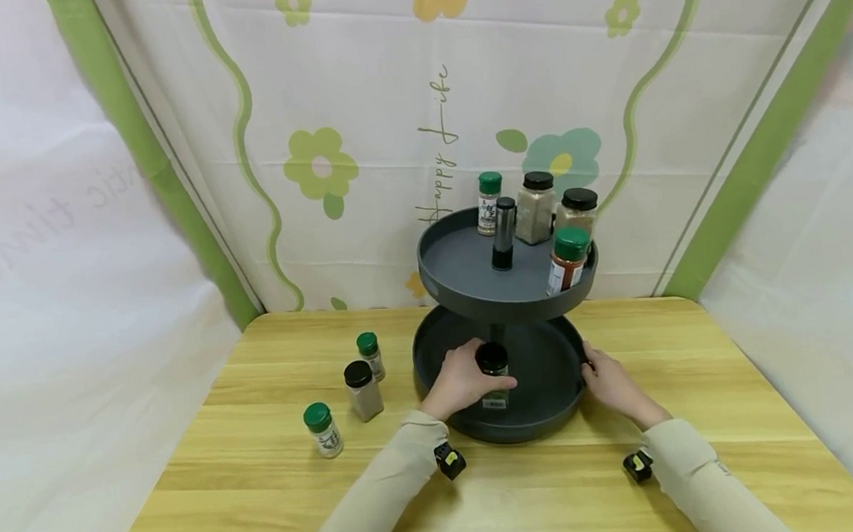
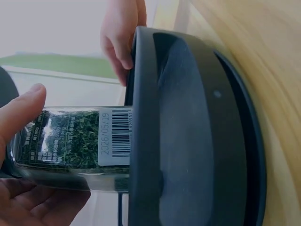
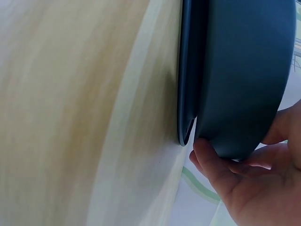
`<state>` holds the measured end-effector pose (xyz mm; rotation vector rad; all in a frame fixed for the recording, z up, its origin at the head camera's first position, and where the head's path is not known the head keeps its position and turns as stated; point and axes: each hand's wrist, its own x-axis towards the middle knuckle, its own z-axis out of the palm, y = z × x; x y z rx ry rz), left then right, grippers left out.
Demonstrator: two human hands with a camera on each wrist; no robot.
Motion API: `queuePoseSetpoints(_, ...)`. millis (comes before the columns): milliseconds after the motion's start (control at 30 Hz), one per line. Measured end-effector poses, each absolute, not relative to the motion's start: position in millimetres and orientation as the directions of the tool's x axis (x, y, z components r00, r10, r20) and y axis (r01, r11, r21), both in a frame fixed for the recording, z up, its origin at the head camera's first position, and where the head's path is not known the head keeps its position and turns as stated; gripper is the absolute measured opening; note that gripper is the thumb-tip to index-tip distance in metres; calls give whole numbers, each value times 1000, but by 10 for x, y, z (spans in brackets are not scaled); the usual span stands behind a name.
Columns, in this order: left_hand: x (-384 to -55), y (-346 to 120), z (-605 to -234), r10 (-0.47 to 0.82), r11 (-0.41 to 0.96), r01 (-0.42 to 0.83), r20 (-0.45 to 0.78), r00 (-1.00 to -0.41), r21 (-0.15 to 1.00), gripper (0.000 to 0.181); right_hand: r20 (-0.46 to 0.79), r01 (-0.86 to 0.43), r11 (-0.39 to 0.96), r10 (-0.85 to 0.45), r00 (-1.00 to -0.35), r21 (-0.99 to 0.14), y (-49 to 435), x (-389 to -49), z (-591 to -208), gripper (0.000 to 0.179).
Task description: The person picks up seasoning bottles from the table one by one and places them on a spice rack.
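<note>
At the lower tray (image 1: 547,365), left grip (image 1: 464,377) holds jar (image 2: 82,141).

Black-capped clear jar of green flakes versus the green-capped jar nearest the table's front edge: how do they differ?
The black-capped clear jar of green flakes is held by the left hand, its base within the dark grey round lower tray; the green-capped labelled jar stands on the wooden table. The black-capped jar shows dark green contents; the green-capped jar shows paler ones. Both are cap-up and labelled.
</note>
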<state>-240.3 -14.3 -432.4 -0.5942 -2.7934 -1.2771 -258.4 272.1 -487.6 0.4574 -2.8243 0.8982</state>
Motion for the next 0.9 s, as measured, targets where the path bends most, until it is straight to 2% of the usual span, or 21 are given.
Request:
queuePoseSetpoints(167, -2416, -36, -4374, 347, 600, 329, 134, -928, 729, 56, 223, -326, 780, -241, -944, -534, 2724, -2567, -4873, 49)
queuePoseSetpoints(500, -2421, 164, -4399, 360, 671, 296, 50, -932, 679, 76, 246, -335, 781, -237, -940, -528, 2704, -2559, -4881, 48)
queuePoseSetpoints(900, -2425, 353, -4384, 392, 703, 310, 16, -920, 640, 78, 200, -305, 780, -232, -952, -547, 2694, -2550, -4862, 48)
